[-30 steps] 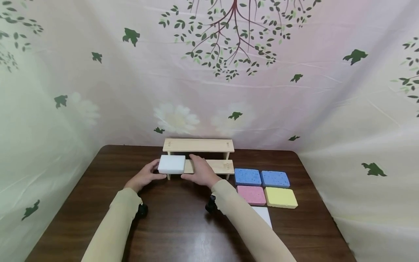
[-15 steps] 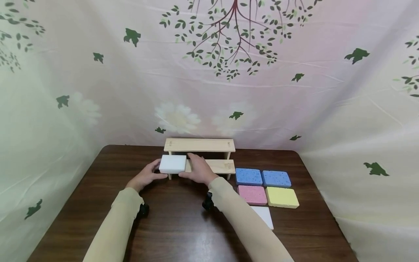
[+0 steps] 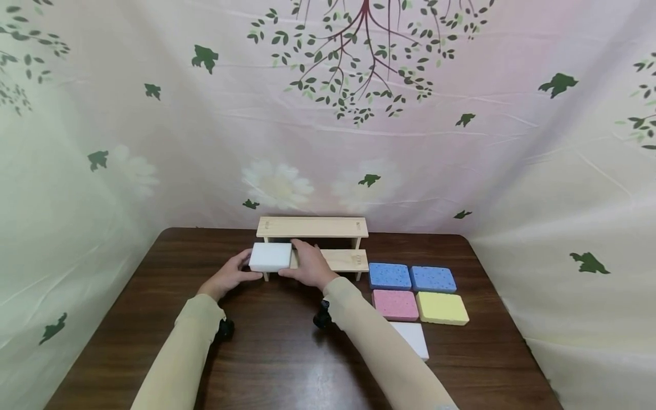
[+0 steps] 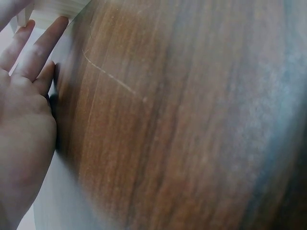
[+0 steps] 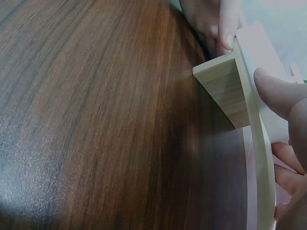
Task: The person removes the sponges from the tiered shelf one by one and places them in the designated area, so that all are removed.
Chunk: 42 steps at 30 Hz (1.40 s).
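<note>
A white sponge (image 3: 270,257) lies on the left end of the lower step of a pale wooden two-step stand (image 3: 343,260). My right hand (image 3: 314,266) holds its right side, with the thumb at the front and the index finger towards the back. On the opposite side my left hand (image 3: 229,276) rests against the sponge and the step's end, its thumb by the front corner. In the left wrist view the left fingers (image 4: 45,50) reach out nearly straight. The right wrist view shows the right thumb against the white sponge (image 5: 254,45).
Right of the stand lie two blue sponges (image 3: 389,276) (image 3: 433,279), a pink sponge (image 3: 395,305), a yellow sponge (image 3: 442,308) and another white sponge (image 3: 414,340), partly behind the right sleeve. A printed cloth (image 3: 328,154) rises behind the dark wooden table (image 3: 266,353).
My right hand has shifted slightly left, closing in on the white sponge's right side. The left hand and the sponge stay nearly where they were.
</note>
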Each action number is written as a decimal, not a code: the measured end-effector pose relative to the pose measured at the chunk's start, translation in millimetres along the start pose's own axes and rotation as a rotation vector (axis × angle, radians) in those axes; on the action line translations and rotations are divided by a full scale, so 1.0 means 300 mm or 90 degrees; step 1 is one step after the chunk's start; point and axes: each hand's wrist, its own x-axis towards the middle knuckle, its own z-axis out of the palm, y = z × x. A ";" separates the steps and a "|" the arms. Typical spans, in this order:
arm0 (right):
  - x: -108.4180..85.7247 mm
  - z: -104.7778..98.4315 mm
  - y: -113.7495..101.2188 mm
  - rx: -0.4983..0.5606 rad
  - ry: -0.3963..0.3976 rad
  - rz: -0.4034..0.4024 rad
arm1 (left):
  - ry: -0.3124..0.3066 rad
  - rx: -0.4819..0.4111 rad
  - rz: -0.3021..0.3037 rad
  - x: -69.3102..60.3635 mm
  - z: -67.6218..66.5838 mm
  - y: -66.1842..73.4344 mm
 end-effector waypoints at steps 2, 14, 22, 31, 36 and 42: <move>0.000 0.000 0.000 0.000 0.005 -0.005 | 0.000 0.000 0.001 -0.001 0.000 0.000; -0.025 -0.010 0.016 0.046 0.020 -0.011 | -0.004 0.002 -0.001 -0.004 0.002 -0.003; -0.054 -0.043 0.034 0.082 0.010 -0.018 | -0.008 -0.001 0.002 -0.009 -0.001 -0.003; -0.084 -0.082 0.062 0.054 0.013 -0.042 | -0.008 -0.007 0.004 -0.014 -0.006 0.002; -0.106 -0.110 0.072 0.048 0.012 -0.045 | -0.010 -0.003 0.005 -0.009 -0.006 0.004; -0.139 -0.146 0.084 0.035 0.015 -0.052 | -0.010 0.002 0.009 -0.006 -0.004 0.002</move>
